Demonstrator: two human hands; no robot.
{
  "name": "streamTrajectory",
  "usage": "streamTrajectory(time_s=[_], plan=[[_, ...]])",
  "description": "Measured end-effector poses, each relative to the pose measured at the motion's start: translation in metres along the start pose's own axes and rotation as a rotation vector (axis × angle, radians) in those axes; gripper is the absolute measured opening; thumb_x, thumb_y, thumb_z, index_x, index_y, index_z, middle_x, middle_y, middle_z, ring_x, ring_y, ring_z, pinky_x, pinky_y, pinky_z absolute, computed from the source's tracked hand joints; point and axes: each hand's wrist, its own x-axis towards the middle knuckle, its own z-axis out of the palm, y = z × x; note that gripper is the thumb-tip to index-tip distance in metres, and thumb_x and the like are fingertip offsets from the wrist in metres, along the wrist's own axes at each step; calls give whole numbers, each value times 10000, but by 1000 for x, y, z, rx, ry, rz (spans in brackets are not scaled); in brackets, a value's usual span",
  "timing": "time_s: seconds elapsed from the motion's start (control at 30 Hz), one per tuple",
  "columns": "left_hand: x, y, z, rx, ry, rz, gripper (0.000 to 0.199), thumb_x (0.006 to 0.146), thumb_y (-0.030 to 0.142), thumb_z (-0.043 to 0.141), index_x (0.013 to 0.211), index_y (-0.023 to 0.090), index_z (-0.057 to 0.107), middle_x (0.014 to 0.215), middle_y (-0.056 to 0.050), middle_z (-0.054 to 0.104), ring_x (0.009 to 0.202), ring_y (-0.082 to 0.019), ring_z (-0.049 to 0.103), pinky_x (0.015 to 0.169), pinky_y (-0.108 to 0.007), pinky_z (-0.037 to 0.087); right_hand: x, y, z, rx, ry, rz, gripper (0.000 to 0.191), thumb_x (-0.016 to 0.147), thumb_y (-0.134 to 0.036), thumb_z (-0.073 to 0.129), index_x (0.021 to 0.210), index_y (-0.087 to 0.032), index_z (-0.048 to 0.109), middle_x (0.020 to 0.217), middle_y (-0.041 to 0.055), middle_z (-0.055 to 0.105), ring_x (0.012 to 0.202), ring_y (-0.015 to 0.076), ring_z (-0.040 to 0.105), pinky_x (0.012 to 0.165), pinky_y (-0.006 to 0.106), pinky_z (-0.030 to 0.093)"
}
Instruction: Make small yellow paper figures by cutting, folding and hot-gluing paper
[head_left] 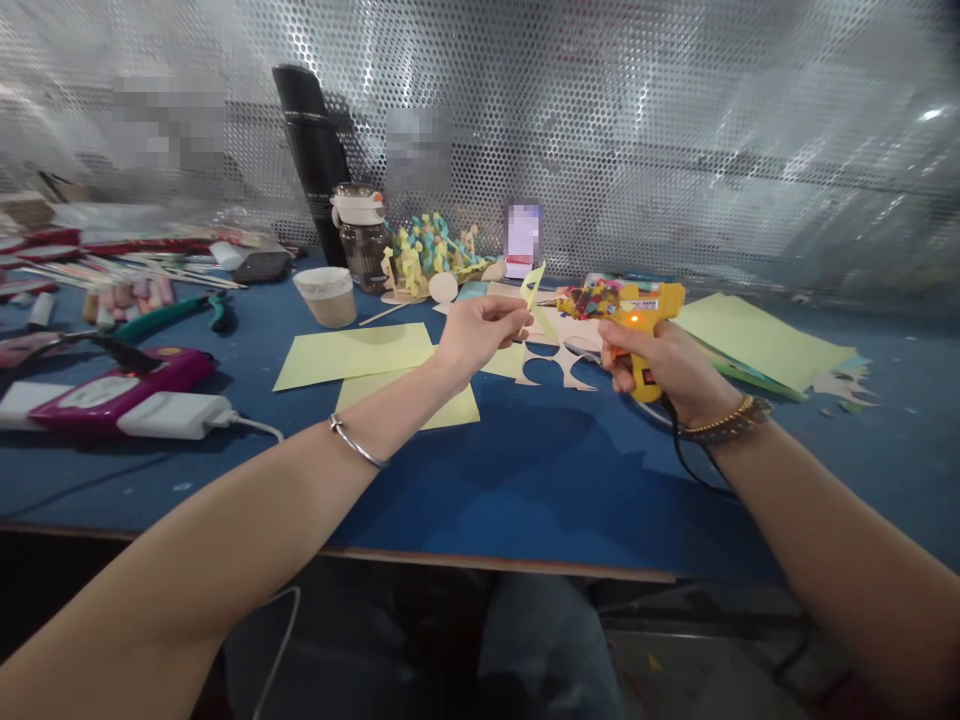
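Note:
My left hand (486,335) pinches a small yellow paper piece (534,284), which stands up from the fingertips. Wrapped round the handle of a yellow glue gun (649,305) is my right hand (671,365). An orange light glows on the gun, and its stained nozzle points left, close to the paper piece; whether they touch is too small to tell. Below and between the hands lies a pale pink paper with round cut-outs (556,366). Yellow sheets (352,352) rest on the blue table under and left of my left forearm.
Behind stand a paper cup (327,300), a lidded bottle (364,245), a black tube (311,150), yellow and blue paper crafts (429,250) and a phone (523,235). A purple power strip (124,390) and green pliers (161,320) lie left; more yellow sheets (765,340) lie right.

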Motion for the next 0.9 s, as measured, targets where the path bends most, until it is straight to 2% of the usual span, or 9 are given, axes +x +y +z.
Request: streamTrajectory(time_s=[0.37, 0.47, 0.6, 0.67, 0.73, 0.83, 0.9], plan=[[-2, 3, 1, 19, -12, -19, 207, 730, 285, 680, 872, 136, 668, 893, -97, 700, 749, -134, 654, 657, -253, 476, -2, -3, 2, -107, 45, -96, 336, 752, -472, 637, 591, -179, 601, 375, -13, 492, 374, 104, 469, 432, 247, 420], [-3, 4, 1, 18, -36, -21, 208, 726, 312, 685, 855, 150, 672, 894, -90, 700, 755, -135, 653, 675, -265, 478, 1, 2, -5, -186, 80, -154, 330, 781, -474, 603, 626, -183, 630, 403, 2, 502, 432, 127, 493, 467, 264, 424], [-2, 4, -1, -6, -50, -32, 216, 717, 322, 694, 850, 153, 672, 903, -90, 698, 754, -131, 649, 683, -267, 478, -3, 0, -25, -285, 120, -235, 199, 807, -376, 576, 727, -201, 626, 550, 17, 563, 516, 147, 510, 498, 277, 405], [-2, 4, -2, -15, -48, -38, 224, 713, 323, 699, 854, 151, 670, 906, -88, 697, 762, -131, 650, 685, -261, 479, -12, -5, -34, -412, 15, -298, 152, 814, -349, 561, 852, -212, 615, 681, 30, 596, 574, 158, 517, 532, 291, 407], [-1, 4, -2, -24, -38, -38, 235, 710, 317, 702, 868, 146, 668, 910, -86, 696, 762, -127, 649, 688, -254, 480, -27, -8, -40, -594, -146, -383, 230, 813, -358, 563, 999, -224, 569, 843, 54, 606, 694, 190, 546, 618, 319, 424], [0, 4, -2, -54, -17, -34, 235, 716, 285, 700, 895, 137, 665, 923, -88, 696, 740, -112, 646, 687, -243, 482, -49, -3, -38, -828, -366, -429, 201, 814, -355, 562, 966, -224, 544, 913, 67, 583, 757, 203, 557, 670, 334, 431], [0, 4, -2, -73, -11, -36, 229, 718, 275, 698, 897, 135, 664, 925, -89, 697, 732, -109, 644, 681, -239, 484, -59, 4, -30, -874, -437, -415, 185, 827, -356, 544, 951, -219, 544, 949, 79, 573, 758, 198, 563, 666, 328, 436]])
